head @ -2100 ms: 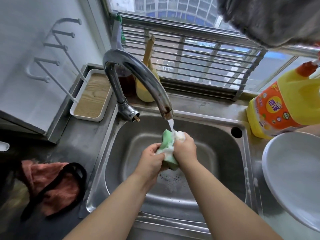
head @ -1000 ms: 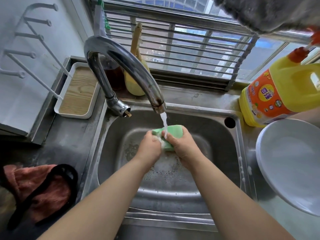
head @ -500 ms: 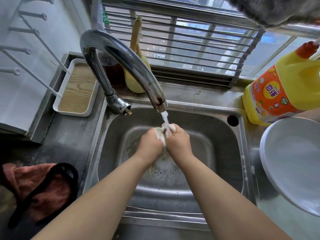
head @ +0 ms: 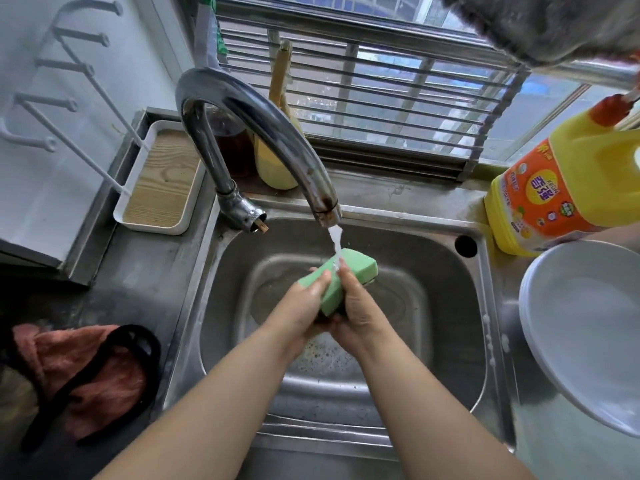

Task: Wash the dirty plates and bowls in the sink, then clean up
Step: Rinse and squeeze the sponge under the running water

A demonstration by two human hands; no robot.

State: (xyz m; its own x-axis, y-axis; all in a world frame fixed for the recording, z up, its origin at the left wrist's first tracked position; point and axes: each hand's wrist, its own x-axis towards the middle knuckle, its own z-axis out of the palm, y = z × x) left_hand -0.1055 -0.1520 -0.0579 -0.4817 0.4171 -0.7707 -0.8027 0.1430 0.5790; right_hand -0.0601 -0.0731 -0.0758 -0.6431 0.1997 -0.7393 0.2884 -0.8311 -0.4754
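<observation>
We are holding the green sponge [head: 337, 280] over the sink [head: 446, 327], under the tap [head: 263, 133] stream; left hand [head: 301, 311] and right hand [head: 360, 311] fingers are curling around its lower end, its long axis pointing up-right, away from us, toward the detergent bottle [head: 561, 188].

Soft daylight comes through the barred window [head: 398, 95] at the top, leaving the scene evenly bright with weak shadows. Dull glare streaks the tap [head: 249, 109] and the sink [head: 446, 271] wall. The wide lens bends straight lines near the edges, and the grey cloth [head: 540, 26] top right is blurred.
</observation>
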